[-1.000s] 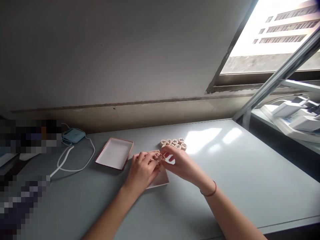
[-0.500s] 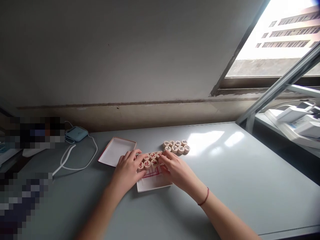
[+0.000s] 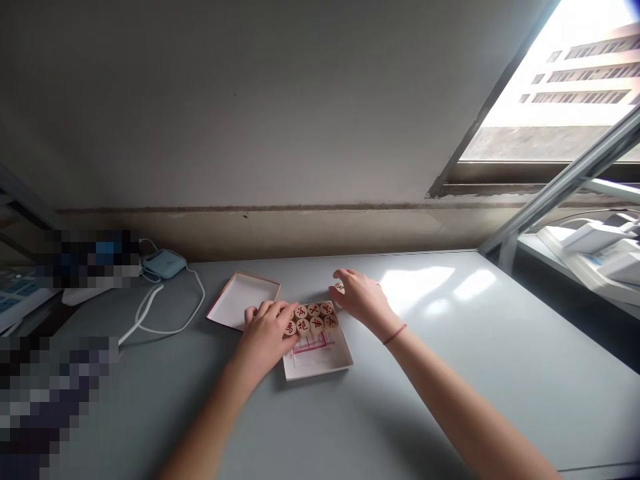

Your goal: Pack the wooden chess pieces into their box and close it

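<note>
My left hand (image 3: 267, 333) bends over the left side of the white open box (image 3: 325, 363), its thumb inside the rim and fingers at the far left corner. Two rows of round wooden Chinese chess pieces (image 3: 316, 324) with red characters stand in the far half of the box. Beyond its right corner, my right hand (image 3: 361, 297) arches over the other group of pieces, fingers apart. One dark-lettered chess piece (image 3: 341, 288) shows between its thumb and forefinger; the hand hides most of the others.
The box lid (image 3: 250, 297) lies inner side up to the left of the box. Farther left are a light blue device (image 3: 166, 263) and a white cable (image 3: 203, 293). A metal frame bar (image 3: 555, 193) slants up at the right, near the window.
My right hand has left the red pieces in the box and moved up and right over the dark-lettered group. My left hand stays at the box. The view has shifted slightly.
</note>
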The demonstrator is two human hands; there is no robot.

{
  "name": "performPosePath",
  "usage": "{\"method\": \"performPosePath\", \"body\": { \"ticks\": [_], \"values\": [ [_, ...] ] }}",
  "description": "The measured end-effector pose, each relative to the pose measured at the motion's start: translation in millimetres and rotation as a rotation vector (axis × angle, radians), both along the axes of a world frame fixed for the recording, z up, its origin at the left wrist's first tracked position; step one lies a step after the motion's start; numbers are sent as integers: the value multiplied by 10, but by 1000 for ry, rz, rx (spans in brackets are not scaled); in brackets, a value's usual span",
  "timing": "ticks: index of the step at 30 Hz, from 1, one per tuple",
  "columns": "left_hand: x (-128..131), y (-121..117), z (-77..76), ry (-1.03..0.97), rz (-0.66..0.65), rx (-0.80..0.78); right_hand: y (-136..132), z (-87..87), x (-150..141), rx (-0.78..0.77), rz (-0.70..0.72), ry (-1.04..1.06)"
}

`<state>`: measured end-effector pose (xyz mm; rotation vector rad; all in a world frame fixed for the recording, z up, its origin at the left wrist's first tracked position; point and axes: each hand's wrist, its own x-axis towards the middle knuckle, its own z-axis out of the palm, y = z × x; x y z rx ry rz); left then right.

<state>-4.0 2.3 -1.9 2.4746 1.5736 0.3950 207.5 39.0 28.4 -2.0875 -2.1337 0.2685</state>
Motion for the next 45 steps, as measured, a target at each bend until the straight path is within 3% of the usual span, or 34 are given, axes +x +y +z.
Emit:
{"method": "performPosePath", "body": {
  "ticks": [4, 9, 11, 13, 16, 19, 22, 26, 30, 39, 45],
  "values": [
    [-1, -8, 22, -10, -2, -19, 167, -55, -66, -129, -25, -84],
    [0, 2, 55, -98, 19, 46, 144, -1, -77, -82, -43, -50],
    [9, 17, 85, -187, 1, 72, 34, 64, -80, -2, 24, 130],
    [19, 28, 129, -285, -54, 84, -120, 115, -104, 24, 150, 445],
    [18, 20, 190, -403, -167, 50, -346, 120, -179, -65, 265, 842],
    [-28, -42, 188, -454, -230, -12, -468, 34, -245, -136, 278, 1053],
    [-118, -144, 118, -449, -206, 8, -500, -84, -258, -195, 274, 1176],
    [-228, -237, 51, -334, -240, 60, -526, -182, -227, -149, 186, 1172],
    [-260, -227, 60, -249, -303, 84, -570, -205, -226, -135, 184, 1122],
    [-253, -222, 55, -184, -299, 98, -656, -173, -270, -27, 348, 964],
    [-285, -222, 63, -156, -304, 93, -708, -168, -333, 47, 420, 671]
  ]
}}
